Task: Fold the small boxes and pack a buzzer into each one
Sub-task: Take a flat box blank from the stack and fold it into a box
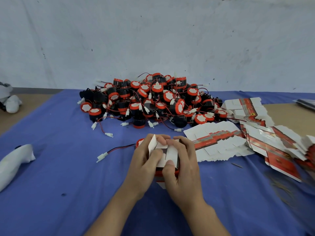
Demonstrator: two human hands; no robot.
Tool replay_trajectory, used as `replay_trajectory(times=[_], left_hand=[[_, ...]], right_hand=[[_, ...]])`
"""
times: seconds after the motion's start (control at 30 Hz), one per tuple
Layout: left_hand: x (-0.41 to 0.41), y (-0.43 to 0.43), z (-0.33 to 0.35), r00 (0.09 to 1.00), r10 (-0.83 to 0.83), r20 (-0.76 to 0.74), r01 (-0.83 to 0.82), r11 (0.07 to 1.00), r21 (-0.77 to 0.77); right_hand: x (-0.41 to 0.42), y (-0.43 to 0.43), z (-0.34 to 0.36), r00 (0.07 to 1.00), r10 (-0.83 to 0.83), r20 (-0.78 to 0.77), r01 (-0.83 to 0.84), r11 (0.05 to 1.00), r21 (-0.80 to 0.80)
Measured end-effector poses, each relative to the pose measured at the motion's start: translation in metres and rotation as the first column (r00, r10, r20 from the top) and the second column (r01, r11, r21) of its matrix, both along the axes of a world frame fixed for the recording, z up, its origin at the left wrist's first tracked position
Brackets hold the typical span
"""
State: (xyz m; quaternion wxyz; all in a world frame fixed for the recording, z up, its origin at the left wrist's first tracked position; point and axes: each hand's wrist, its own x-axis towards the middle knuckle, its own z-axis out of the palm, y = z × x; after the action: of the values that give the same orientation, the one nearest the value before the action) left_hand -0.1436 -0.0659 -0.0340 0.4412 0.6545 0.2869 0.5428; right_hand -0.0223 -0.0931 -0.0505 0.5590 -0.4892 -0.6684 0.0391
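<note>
Both hands hold one small red and white box just above the blue cloth, its white end flaps facing up. My left hand grips its left side with fingers on a raised flap. My right hand wraps its right side, thumb pressing a flap down. A single red and black buzzer peeks out behind my left hand, its red and black wire and white plug trailing left. A big heap of buzzers lies behind. Flat unfolded boxes fan out to the right.
More stacks of flat boxes lie at the far right, some over the cloth's edge. A white bundle sits at the left edge, another white object at the back left. A grey wall stands behind the blue cloth.
</note>
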Motion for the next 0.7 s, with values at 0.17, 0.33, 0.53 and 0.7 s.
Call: replay_trajectory(times=[0.17, 0.33, 0.53, 0.7], left_hand=[[0.001, 0.01, 0.004, 0.972, -0.148, 0.181, 0.199, 0.929, -0.311], [0.01, 0.014, 0.008, 0.942, -0.218, 0.254, 0.321, 0.809, -0.493], [0.005, 0.013, 0.003, 0.9, -0.279, 0.334, 0.409, 0.804, -0.431], [0.003, 0.012, 0.002, 0.951, -0.23, 0.207, 0.296, 0.873, -0.388]], right_hand=[[0.008, 0.002, 0.001, 0.993, -0.095, -0.077, 0.099, 0.994, 0.054], [0.008, 0.003, 0.0, 0.992, -0.119, -0.04, 0.122, 0.99, 0.072], [0.008, 0.004, -0.001, 0.985, -0.173, -0.015, 0.173, 0.978, 0.12], [0.008, 0.005, -0.003, 0.984, -0.175, 0.022, 0.17, 0.973, 0.156]])
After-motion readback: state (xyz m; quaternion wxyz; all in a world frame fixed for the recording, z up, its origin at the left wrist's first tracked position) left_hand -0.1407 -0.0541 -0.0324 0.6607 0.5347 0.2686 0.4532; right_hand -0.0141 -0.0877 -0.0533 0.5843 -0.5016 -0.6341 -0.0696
